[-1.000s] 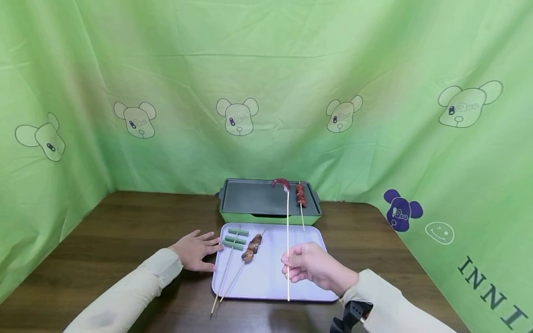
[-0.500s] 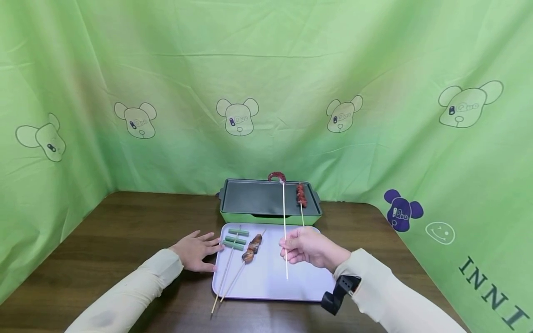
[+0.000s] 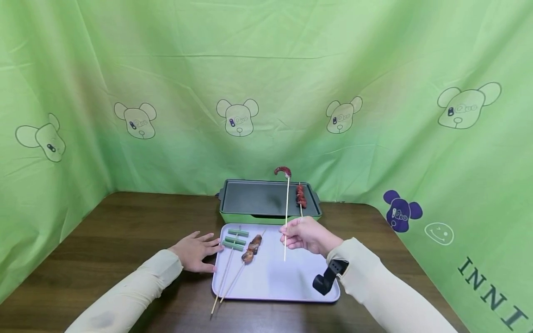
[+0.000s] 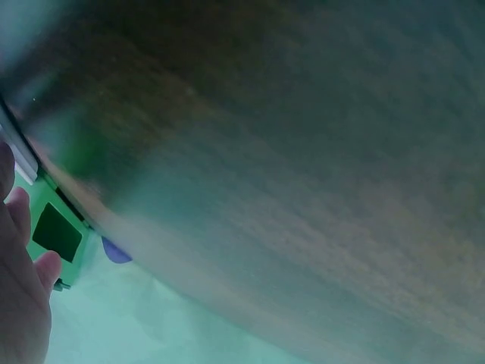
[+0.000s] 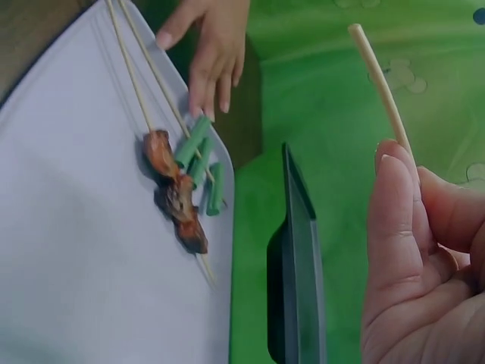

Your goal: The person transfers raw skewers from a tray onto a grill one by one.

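My right hand [image 3: 310,235] pinches the bare stick of a skewer between thumb and fingers, above the tray's far part. At its top end is a curled dark-red piece like an octopus tentacle [image 3: 283,171], raised before the grill's back edge. In the right wrist view the stick's lower end [image 5: 381,80] juts past the thumb. My left hand [image 3: 195,252] lies with spread fingers at the left edge of the lilac tray [image 3: 287,282]. Beside those fingers, a skewer of green pieces [image 3: 234,240] and a browned meat skewer [image 3: 251,249] lie on the tray, their sticks crossing its front rim.
Behind the tray stands a green grill with a dark flat plate [image 3: 250,196]. A red meat skewer [image 3: 301,196] lies on the plate's right side, its stick partly behind my right hand. A green cloth [image 3: 183,152] hangs around the wooden table [image 3: 137,222].
My right hand has moved forward, away from me, carrying the skewer; its tip has risen from in front of the grill plate to above its back edge. My left hand stays put.
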`<state>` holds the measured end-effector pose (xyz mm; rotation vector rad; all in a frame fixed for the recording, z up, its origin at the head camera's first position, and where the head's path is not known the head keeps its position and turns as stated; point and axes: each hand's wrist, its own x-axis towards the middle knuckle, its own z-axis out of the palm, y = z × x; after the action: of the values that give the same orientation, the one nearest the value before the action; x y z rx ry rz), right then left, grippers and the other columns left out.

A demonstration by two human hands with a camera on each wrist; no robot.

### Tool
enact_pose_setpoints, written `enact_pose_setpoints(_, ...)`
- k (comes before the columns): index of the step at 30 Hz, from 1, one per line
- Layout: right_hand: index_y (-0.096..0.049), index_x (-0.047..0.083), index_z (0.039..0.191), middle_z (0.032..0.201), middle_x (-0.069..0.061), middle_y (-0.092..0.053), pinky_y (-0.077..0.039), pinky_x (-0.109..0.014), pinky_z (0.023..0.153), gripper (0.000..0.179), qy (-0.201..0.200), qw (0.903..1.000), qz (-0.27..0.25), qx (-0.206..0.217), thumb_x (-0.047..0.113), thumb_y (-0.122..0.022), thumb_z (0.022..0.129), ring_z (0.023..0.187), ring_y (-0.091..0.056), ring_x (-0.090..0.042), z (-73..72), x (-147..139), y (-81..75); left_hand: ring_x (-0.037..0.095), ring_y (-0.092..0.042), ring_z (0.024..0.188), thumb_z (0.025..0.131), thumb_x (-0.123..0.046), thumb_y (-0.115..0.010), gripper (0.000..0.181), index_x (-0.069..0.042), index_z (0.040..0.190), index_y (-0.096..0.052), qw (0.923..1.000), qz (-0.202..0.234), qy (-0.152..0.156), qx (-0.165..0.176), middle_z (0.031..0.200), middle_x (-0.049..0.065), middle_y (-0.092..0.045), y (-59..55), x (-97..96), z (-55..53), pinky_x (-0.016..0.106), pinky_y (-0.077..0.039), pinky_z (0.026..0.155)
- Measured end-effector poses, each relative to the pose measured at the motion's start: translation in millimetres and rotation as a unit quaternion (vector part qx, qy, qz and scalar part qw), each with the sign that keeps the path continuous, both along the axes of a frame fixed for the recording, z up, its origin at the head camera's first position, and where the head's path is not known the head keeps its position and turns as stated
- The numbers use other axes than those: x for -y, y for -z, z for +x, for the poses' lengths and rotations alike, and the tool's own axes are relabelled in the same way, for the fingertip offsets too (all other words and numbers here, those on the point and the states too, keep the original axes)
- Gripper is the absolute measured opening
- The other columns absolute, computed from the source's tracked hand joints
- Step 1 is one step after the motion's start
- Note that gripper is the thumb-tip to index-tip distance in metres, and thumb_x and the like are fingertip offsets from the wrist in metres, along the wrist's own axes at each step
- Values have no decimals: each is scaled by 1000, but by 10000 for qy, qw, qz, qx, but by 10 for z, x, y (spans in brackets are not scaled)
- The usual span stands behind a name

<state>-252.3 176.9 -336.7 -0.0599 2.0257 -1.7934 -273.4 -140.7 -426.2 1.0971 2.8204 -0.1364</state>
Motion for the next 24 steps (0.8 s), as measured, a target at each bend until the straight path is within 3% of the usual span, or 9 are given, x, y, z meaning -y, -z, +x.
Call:
enact_pose_setpoints(9, -62, -7, 93, 65, -4, -65, -52, -19, 54, 14, 93, 9999, 20, -50, -5, -49, 95, 52, -61, -6, -171, 27, -33, 28, -34, 138, 90, -60, -46, 68, -17, 141, -50, 10000, 2, 27, 30, 147, 4, -44, 17, 6, -19, 53, -25, 108)
enact_pose_setpoints(17, -62, -5, 93, 66, -5, -65, -52, -19, 54, 13, 265, 9995, -151, 14, -4, -49, 96, 52, -61, -6, -308, 31, 11, 28, -34, 138, 90, -60, -47, 67, -17, 142, -50, 10000, -30, 24, 15, 147, 3, -44, 29, 16, -41, 53, -25, 109)
enact_pose_setpoints(24, -54, -16, 112, 65, -4, -65, -52, -18, 54, 21, 549, 9983, -94, 147, -3, -49, 96, 51, -60, -5, -389, 10, 104, 27, -34, 138, 89, -60, -47, 67, -18, 142, -50, 10000, -14, 0, 14, 147, 3, -44, 33, 13, -42, 53, -25, 109)
